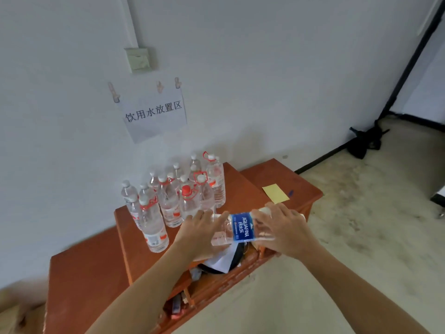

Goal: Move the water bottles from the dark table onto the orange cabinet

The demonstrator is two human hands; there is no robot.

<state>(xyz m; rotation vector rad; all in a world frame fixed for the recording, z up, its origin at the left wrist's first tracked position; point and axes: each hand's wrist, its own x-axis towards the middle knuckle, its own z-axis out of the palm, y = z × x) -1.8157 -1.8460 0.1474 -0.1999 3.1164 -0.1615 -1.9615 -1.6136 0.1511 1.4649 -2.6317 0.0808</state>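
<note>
Water bottle with a blue label (240, 229) lies sideways in both grips above the front edge of the orange cabinet (252, 189): left hand (201, 227) wraps its base end, right hand (281, 226) its cap end. It is not yet set down. Farther back, a cluster of bottles (178, 196) already stands near the wall-side edge. The dark table is out of view, so what remains is unclear.

Orange cabinet (250, 189): clustered upright water bottles (173, 196), yellow paper (275, 193) near right edge.
</note>
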